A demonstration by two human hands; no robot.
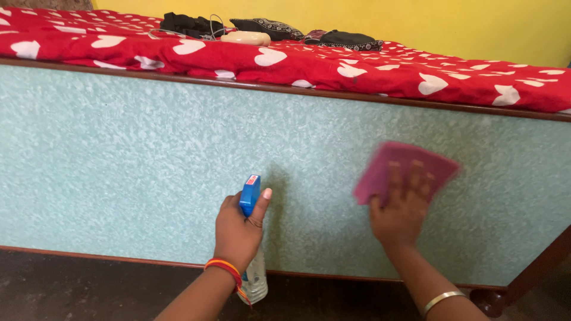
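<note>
My left hand [238,229] grips a clear spray bottle [256,279] with a blue trigger head [250,193], nozzle aimed at the pale green mottled bed side panel [137,160]. My right hand [399,211] presses a pink cloth [410,163] flat against the same panel, to the right of the bottle; hand and cloth are motion-blurred. Orange threads circle my left wrist and a metal bangle my right forearm.
A red bedspread with white hearts [369,68] covers the bed above the panel. Dark clothes [190,25], a cream object [245,38] and patterned fabric [342,39] lie on it. A yellow wall [452,24] stands behind. Dark floor [89,288] runs below; a wooden bed leg [496,300] stands at right.
</note>
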